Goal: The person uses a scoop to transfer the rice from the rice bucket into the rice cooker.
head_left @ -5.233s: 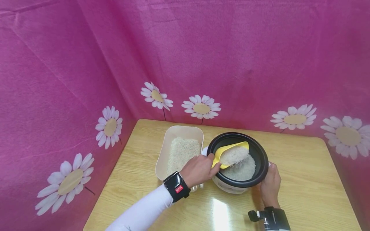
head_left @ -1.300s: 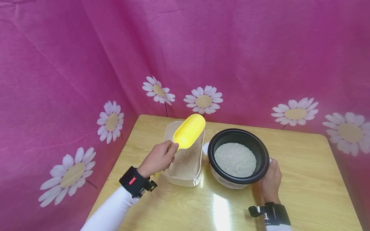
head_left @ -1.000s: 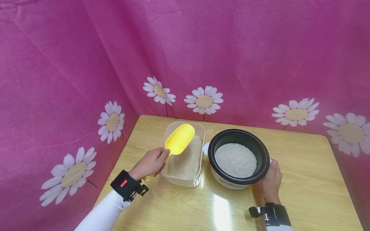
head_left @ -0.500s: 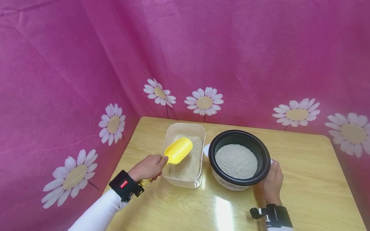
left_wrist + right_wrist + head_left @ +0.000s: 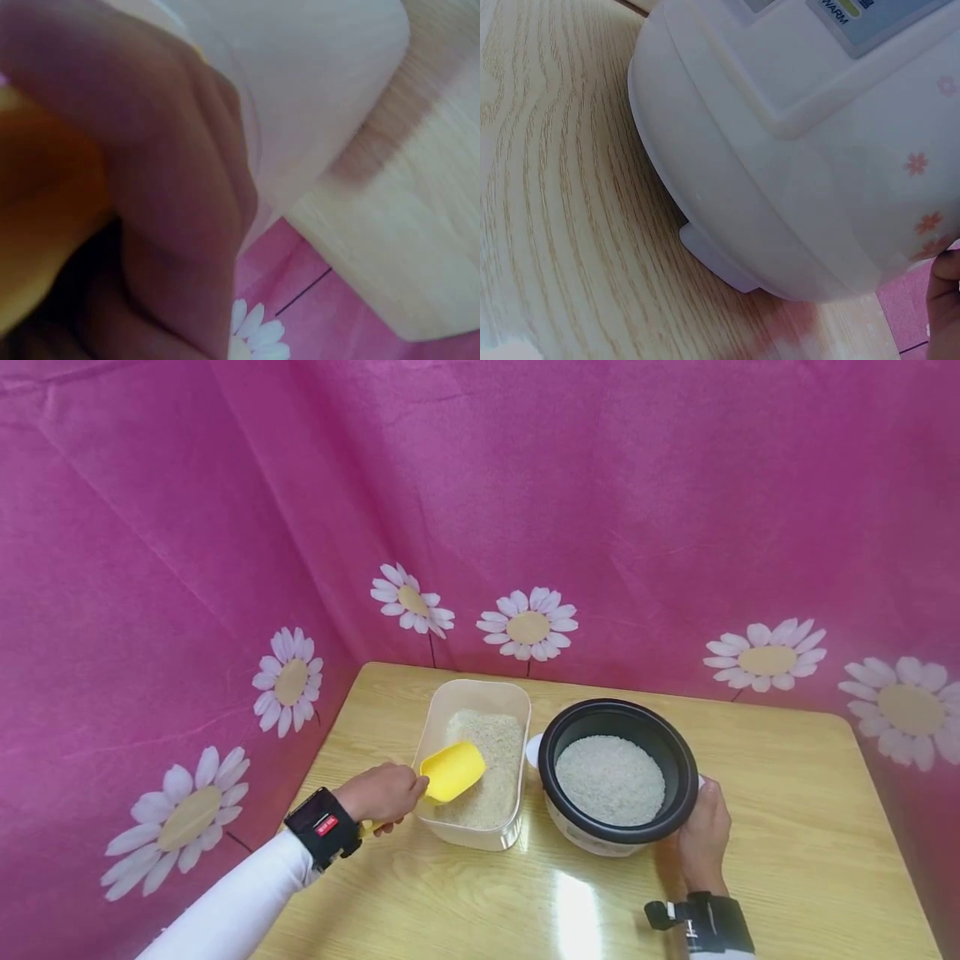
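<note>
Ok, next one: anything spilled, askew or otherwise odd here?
Nothing stands out. The rice cooker and the plastic bin stand upright on the table, and I see no spilled grains, though a few stray ones could go unnoticed. The white patch near the front looks like glare.

Tub and cooker on table

Left of the rice cooker, the left hand hides the middle of the handle of the yellow scoop, which itself covers some of the rice in the container. The left wrist view blurs and crops that hand. At the cooker's right, the right hand's fingers are partly hidden by it; the right wrist view cuts off its control panel.
</note>
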`<state>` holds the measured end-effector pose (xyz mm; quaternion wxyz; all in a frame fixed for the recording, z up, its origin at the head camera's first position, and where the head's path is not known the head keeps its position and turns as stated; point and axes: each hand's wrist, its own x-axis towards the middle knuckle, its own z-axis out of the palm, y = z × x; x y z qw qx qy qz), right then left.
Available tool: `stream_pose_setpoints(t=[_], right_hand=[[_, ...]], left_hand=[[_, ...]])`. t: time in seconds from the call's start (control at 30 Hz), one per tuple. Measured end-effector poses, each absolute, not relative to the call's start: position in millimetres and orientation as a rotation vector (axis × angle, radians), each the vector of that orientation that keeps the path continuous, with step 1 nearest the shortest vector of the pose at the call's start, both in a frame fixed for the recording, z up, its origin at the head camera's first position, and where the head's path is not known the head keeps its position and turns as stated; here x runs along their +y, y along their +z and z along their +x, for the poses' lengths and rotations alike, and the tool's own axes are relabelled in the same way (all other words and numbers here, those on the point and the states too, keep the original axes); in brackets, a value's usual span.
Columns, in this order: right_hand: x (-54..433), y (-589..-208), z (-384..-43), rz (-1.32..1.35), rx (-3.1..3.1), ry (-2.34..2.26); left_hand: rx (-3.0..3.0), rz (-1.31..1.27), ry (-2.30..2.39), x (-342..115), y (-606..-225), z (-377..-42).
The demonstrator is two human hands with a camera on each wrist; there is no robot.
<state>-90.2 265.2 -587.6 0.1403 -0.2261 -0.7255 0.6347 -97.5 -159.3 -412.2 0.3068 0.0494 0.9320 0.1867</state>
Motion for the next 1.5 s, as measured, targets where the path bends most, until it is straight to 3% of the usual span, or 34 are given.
stream_pose_setpoints(t=[0.47, 1.5], right_hand=[[261.3, -586.0, -87.6, -0.626, -2.086, 1.791], [258.9, -589.7, -87.1, -0.602, -2.126, 1.786]], left_hand=[[2.321, 0.152, 0.351, -152.6, -407.5, -117.9], [2.155, 0.062, 0.238, -126.7, -414.5, -125.0]])
